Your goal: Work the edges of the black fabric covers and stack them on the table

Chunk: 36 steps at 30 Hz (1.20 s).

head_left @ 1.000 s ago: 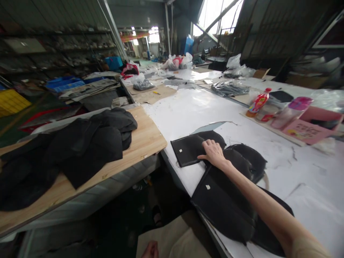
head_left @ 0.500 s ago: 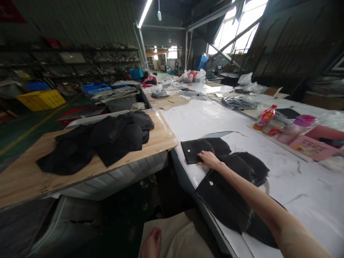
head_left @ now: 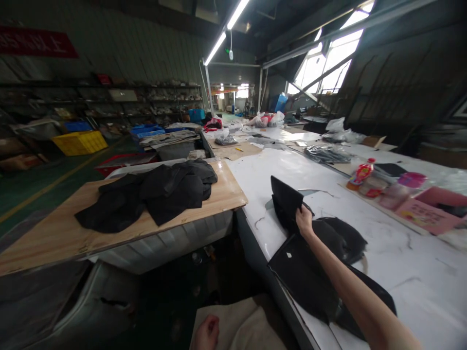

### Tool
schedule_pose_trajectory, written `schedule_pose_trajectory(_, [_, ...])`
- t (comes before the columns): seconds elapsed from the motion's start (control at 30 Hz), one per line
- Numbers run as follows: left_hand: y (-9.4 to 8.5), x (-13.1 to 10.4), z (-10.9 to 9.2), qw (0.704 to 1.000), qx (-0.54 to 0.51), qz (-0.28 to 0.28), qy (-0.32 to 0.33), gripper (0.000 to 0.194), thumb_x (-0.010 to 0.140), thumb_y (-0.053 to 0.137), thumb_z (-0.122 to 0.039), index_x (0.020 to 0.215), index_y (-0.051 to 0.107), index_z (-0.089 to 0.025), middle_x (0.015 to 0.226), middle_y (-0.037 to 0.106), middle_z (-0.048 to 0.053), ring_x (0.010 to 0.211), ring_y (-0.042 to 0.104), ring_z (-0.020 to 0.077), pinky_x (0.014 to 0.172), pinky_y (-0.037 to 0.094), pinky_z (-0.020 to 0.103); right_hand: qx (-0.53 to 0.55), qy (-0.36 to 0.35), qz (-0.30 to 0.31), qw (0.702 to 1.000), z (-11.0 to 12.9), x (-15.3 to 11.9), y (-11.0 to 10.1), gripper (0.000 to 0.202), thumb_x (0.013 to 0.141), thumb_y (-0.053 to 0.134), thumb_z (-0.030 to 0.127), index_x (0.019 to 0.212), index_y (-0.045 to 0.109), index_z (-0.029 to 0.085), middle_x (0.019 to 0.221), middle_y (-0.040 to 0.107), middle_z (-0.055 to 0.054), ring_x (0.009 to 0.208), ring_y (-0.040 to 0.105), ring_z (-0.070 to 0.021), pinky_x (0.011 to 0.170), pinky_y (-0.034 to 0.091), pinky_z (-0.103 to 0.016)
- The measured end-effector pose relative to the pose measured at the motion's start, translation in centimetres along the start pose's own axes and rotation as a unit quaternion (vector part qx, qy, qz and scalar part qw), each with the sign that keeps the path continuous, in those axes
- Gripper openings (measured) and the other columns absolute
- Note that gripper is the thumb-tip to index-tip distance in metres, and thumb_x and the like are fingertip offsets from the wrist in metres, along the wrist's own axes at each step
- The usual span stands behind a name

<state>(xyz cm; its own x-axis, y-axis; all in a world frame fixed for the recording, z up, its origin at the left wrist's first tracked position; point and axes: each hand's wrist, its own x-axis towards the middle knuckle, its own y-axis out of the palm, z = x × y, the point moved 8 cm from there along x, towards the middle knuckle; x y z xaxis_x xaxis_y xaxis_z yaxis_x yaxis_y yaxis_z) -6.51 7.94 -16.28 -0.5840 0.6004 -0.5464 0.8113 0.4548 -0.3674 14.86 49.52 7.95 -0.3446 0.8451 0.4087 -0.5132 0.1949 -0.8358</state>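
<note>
My right hand (head_left: 304, 221) grips the edge of a flat black fabric piece (head_left: 286, 197), lifted and tilted above the white table (head_left: 280, 165). Beneath and nearer to me lie more black pieces (head_left: 310, 272), one with a small white tag (head_left: 289, 255). My forearm crosses over them and hides part. Down at the bottom, my left hand (head_left: 207, 333) rests by my lap with its fingers curled; whether anything is inside cannot be seen.
On the left, a wooden board (head_left: 233, 187) bears a heap of black fabric (head_left: 156, 194). A drink bottle (head_left: 361, 174), a pink-lidded jar (head_left: 404, 189) and a pink box (head_left: 430, 211) stand on the right. A dark gap separates board and table.
My right hand has taken hold of the far black piece, which lay flat, and raised it off the table. The view has tilted up slightly. My left hand stays low.
</note>
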Motion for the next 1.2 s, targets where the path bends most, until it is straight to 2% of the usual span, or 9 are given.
schedule_pose_trajectory(0.13, [1.5, 1.3, -1.9, 0.996, -0.036, -0.037, 0.073, 0.027, 0.054, 0.069, -0.051, 0.062, 0.06, -0.027, 0.054, 0.06, 0.002, 0.052, 0.06, 0.0245, 0.054, 0.045, 0.035, 0.044, 0.018, -0.052, 0.997, -1.3, -1.4, -3.2, 0.057, 0.093, 0.008, 0.021, 0.11, 0.061, 0.01, 0.075, 0.064, -0.008, 0.079, 0.063, -0.0234, 0.07, 0.054, -0.033])
schedule_pose_trajectory(0.23, [3.7, 0.5, -8.5, 0.979, -0.128, 0.023, 0.159, 0.038, 0.059, 0.074, -0.054, 0.076, 0.068, -0.021, 0.065, 0.066, 0.006, 0.061, 0.064, 0.0231, 0.058, 0.049, 0.032, 0.08, -0.035, -0.021, 0.996, 0.3, -4.1, -3.7, 0.043, 0.095, 0.027, 0.031, 0.101, 0.067, 0.016, 0.083, 0.067, -0.007, 0.08, 0.065, -0.0223, 0.07, 0.054, -0.03])
schedule_pose_trajectory(0.33, [5.3, -1.1, -16.8, 0.937, -0.267, 0.106, 0.2, 0.052, 0.068, 0.073, -0.055, 0.101, 0.068, -0.015, 0.09, 0.071, 0.012, 0.078, 0.068, 0.0231, 0.064, 0.052, 0.029, 0.117, -0.2, 0.085, 0.969, 4.5, -8.1, -2.4, 0.036, 0.096, 0.036, 0.025, 0.118, 0.065, 0.025, 0.111, 0.067, -0.008, 0.098, 0.065, -0.022, 0.085, 0.052, -0.032])
schedule_pose_trajectory(0.4, [6.3, -1.8, -21.5, 0.892, -0.366, 0.17, 0.202, 0.06, 0.074, 0.071, -0.054, 0.12, 0.062, -0.016, 0.112, 0.068, 0.016, 0.099, 0.067, 0.0261, 0.078, 0.055, 0.034, 0.094, -0.278, 0.138, 0.946, 6.8, -10.9, -1.2, 0.04, 0.097, 0.035, 0.022, 0.128, 0.06, 0.028, 0.117, 0.065, -0.008, 0.104, 0.063, -0.0229, 0.089, 0.051, -0.036])
schedule_pose_trajectory(0.47, [7.5, -1.5, -24.1, 0.858, -0.442, 0.203, 0.167, 0.059, 0.077, 0.068, -0.055, 0.122, 0.06, -0.016, 0.119, 0.066, 0.017, 0.106, 0.066, 0.0277, 0.086, 0.054, 0.039, 0.081, -0.295, 0.163, 0.938, 7.9, -12.8, -0.3, 0.041, 0.099, 0.033, 0.021, 0.133, 0.056, 0.028, 0.116, 0.065, -0.009, 0.103, 0.063, -0.0222, 0.086, 0.051, -0.035])
schedule_pose_trajectory(0.63, [10.5, 1.4, -22.7, 0.869, -0.469, 0.152, 0.048, 0.036, 0.068, 0.081, -0.025, 0.098, 0.067, -0.011, 0.098, 0.074, 0.013, 0.09, 0.071, 0.0249, 0.084, 0.056, 0.035, 0.089, -0.335, 0.229, 0.91, 9.2, -14.8, 0.4, 0.036, 0.1, 0.039, 0.026, 0.13, 0.059, 0.028, 0.115, 0.066, -0.009, 0.104, 0.063, -0.0215, 0.091, 0.049, -0.038])
schedule_pose_trajectory(0.73, [11.3, 2.2, -21.0, 0.871, -0.473, 0.131, 0.018, 0.037, 0.063, 0.08, -0.015, 0.098, 0.067, -0.011, 0.09, 0.075, 0.012, 0.088, 0.072, 0.0257, 0.085, 0.056, 0.037, 0.135, -0.31, 0.269, 0.902, 8.0, -12.7, -0.2, 0.032, 0.096, 0.05, 0.039, 0.122, 0.064, 0.028, 0.119, 0.066, -0.007, 0.109, 0.062, -0.0216, 0.097, 0.046, -0.036])
schedule_pose_trajectory(0.9, [10.9, 1.8, -19.9, 0.872, -0.473, 0.126, 0.024, 0.041, 0.061, 0.078, -0.016, 0.101, 0.068, -0.013, 0.096, 0.076, 0.01, 0.091, 0.072, 0.025, 0.088, 0.054, 0.037, 0.006, -0.112, 0.175, 0.978, 2.2, -6.8, -0.9, 0.031, 0.098, 0.042, 0.031, 0.119, 0.063, 0.02, 0.11, 0.067, -0.01, 0.1, 0.064, -0.024, 0.083, 0.05, -0.033])
schedule_pose_trajectory(1.2, [11.0, 1.4, -18.4, 0.876, -0.465, 0.128, 0.001, 0.037, 0.062, 0.072, -0.016, 0.098, 0.069, -0.017, 0.088, 0.075, 0.004, 0.084, 0.071, 0.0211, 0.08, 0.053, 0.031, -0.182, -0.105, 0.103, 0.972, -0.3, -4.7, 1.0, 0.059, 0.086, 0.047, 0.007, 0.14, 0.047, 0.031, 0.123, 0.055, -0.013, 0.11, 0.053, -0.0283, 0.087, 0.045, -0.039])
